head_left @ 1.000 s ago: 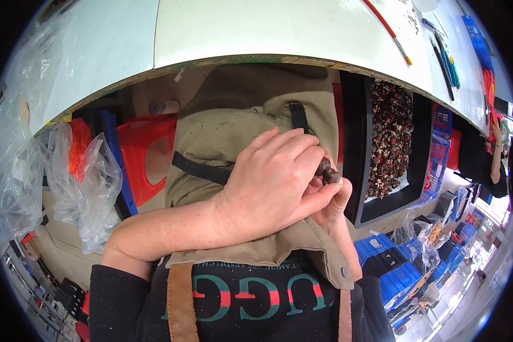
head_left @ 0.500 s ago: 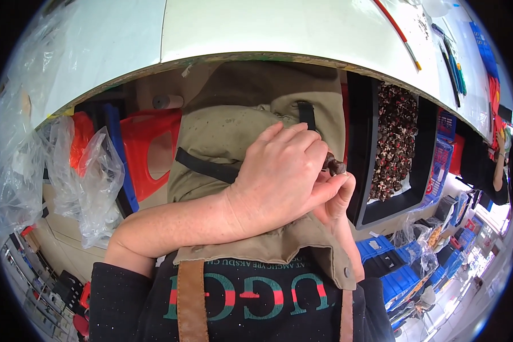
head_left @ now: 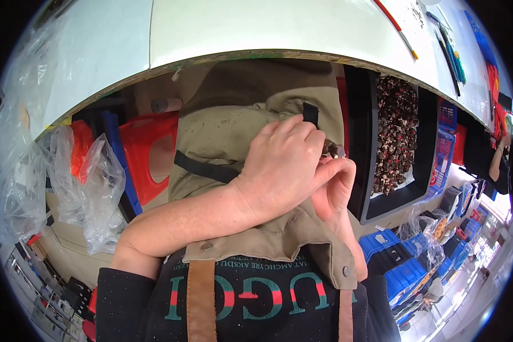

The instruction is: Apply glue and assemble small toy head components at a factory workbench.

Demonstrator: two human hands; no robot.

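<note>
A small dark brown piece (head_left: pixel 329 149) with a glossy, uneven surface and a pale spot pokes out between my two hands, above my lap. My left hand (head_left: pixel 282 168) reaches across from the left, back upward, its fingers curled around the piece and hiding most of it. Close against it, my right hand (head_left: pixel 337 181) is bent with its thumb and fingertips pinched at the piece's outer end. Whether a small tool is also in the fingers cannot be seen. Beneath both hands lies a khaki apron (head_left: pixel 216 134) with black straps.
Right of my lap stands a black tray (head_left: pixel 424 154) holding many small dark pieces (head_left: pixel 394 134) with red and cream parts. A white table (head_left: pixel 239 28) crosses ahead, bearing a red brush (head_left: pixel 396 25). Left are a red stool (head_left: pixel 137 142) and plastic bags (head_left: pixel 100 194). Another person's arm (head_left: pixel 497 159) shows far right.
The brown piece has turned slightly, and a pale spot now shows on it. My right fingertips have shifted their pinch a little. The whole view has moved slightly.
</note>
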